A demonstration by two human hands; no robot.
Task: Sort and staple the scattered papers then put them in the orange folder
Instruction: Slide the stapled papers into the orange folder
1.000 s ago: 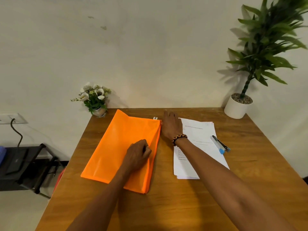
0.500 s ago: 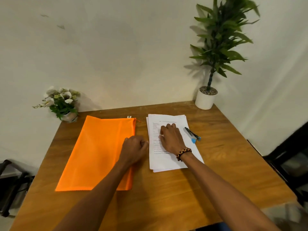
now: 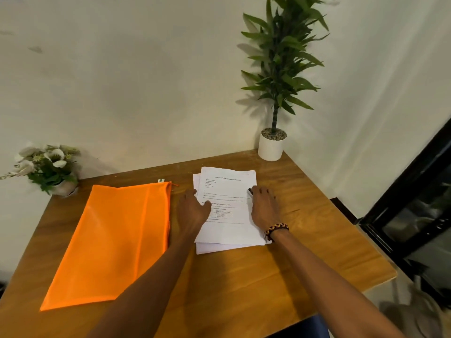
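Wooden table (image 3: 244, 276): orange folder (image 3: 114, 240), stack of papers (image 3: 229, 215), potted plant (image 3: 271, 147), flower pot (image 3: 62, 186), maybe a stapler (image 3: 250, 191).

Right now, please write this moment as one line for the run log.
papers: loose stack, on table | left hand: on left edge | right hand: on right edge | orange folder: flat, beside stack

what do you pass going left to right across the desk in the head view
flower pot → orange folder → left hand → papers → right hand; the tall potted plant stands behind at the far right corner.
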